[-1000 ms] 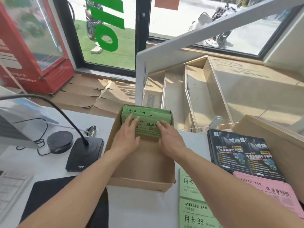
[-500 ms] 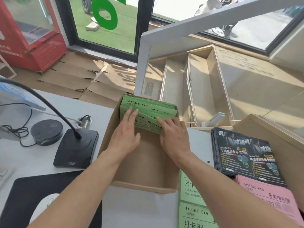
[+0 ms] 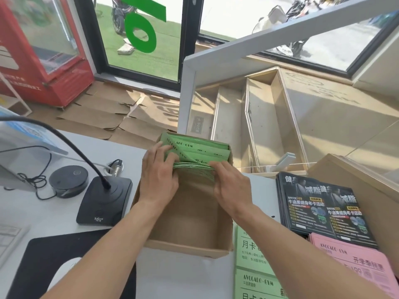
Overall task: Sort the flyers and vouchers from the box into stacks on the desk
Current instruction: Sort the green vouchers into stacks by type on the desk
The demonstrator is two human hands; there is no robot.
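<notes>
Head view: both hands, left hand (image 3: 158, 180) and right hand (image 3: 232, 186), now pinch the green vouchers (image 3: 195, 155) in the cardboard box (image 3: 187, 248). Fingers curled round the bundle's near edge, which has lifted since half a second ago.

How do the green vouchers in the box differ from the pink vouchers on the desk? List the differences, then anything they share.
1. The green vouchers stand on edge in the cardboard box; the pink vouchers lie flat on the desk.
2. The left hand and right hand grip the green vouchers; the pink vouchers are untouched.
Both read AVOCADO GYM.
</notes>
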